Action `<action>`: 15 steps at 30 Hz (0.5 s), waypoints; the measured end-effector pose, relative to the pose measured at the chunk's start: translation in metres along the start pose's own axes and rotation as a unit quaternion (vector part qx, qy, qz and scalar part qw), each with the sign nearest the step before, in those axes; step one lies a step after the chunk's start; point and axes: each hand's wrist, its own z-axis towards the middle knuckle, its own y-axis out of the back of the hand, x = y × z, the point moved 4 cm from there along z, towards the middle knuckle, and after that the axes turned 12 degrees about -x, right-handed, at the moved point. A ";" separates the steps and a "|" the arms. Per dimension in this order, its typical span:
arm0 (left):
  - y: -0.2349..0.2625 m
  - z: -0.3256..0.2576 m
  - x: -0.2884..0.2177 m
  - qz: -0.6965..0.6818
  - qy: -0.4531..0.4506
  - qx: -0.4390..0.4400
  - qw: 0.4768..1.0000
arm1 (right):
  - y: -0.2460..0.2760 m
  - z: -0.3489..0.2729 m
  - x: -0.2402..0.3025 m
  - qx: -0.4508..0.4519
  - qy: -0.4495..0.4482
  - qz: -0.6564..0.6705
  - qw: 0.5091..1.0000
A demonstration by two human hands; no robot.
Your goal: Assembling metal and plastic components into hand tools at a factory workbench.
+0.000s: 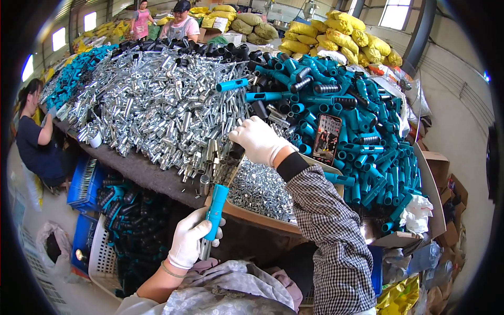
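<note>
Nearest, the left hand [190,242], gloved in white, is closed around a teal handle [216,211] with a metal tube showing below the fist; it holds the piece upright just in front of the tray [273,223], probably so the open top end faces up. The tray, a shallow cardboard box of small silvery screws [257,189], sits at the tabletop [142,170] edge, close enough for either hand to dip into. Beyond the tray, the right hand [257,140], also gloved, reaches over it with fingers curled down at the edge of the metal tubes [157,105]; whether it has gripped anything I cannot tell. A phone [326,139] leans on the teal pile [357,115] right of the tray, screen tilted toward the person. Left of the tray, below the tabletop, baskets [105,252] hold finished handles. Past the tubes, other people work beside yellow sacks [346,37].
</note>
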 end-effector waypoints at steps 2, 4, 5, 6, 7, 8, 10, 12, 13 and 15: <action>0.003 0.001 -0.002 -0.008 -0.001 -0.003 1.000 | 0.016 0.000 0.000 -0.027 -0.020 -0.003 0.999; 0.000 0.002 -0.003 -0.002 -0.017 0.012 1.000 | 0.050 -0.016 -0.001 -0.105 -0.078 -0.047 0.990; 0.001 0.003 -0.004 -0.003 -0.014 0.011 1.000 | 0.063 -0.025 0.002 -0.155 -0.134 -0.062 0.977; 0.002 0.002 -0.005 0.013 -0.022 0.007 1.000 | 0.076 -0.038 0.011 -0.174 -0.207 -0.061 0.961; 0.004 0.000 -0.008 0.029 -0.033 -0.001 0.999 | 0.089 -0.048 0.027 -0.206 -0.256 -0.009 0.944; 0.004 0.000 -0.009 0.027 -0.032 -0.002 0.999 | 0.090 -0.064 0.040 -0.207 -0.306 0.126 0.920; -0.001 -0.002 -0.007 0.083 -0.017 0.018 0.996 | 0.091 -0.099 0.069 -0.102 -0.365 0.351 0.856; -0.013 -0.005 0.002 0.115 0.023 0.090 0.989 | 0.105 -0.132 0.095 -0.099 -0.428 0.364 0.821; -0.018 -0.007 0.008 0.128 0.046 0.124 0.983 | 0.109 -0.146 0.103 -0.128 -0.462 0.373 0.794; -0.024 -0.011 0.018 0.142 0.092 0.174 0.970 | 0.113 -0.166 0.112 -0.163 -0.513 0.397 0.743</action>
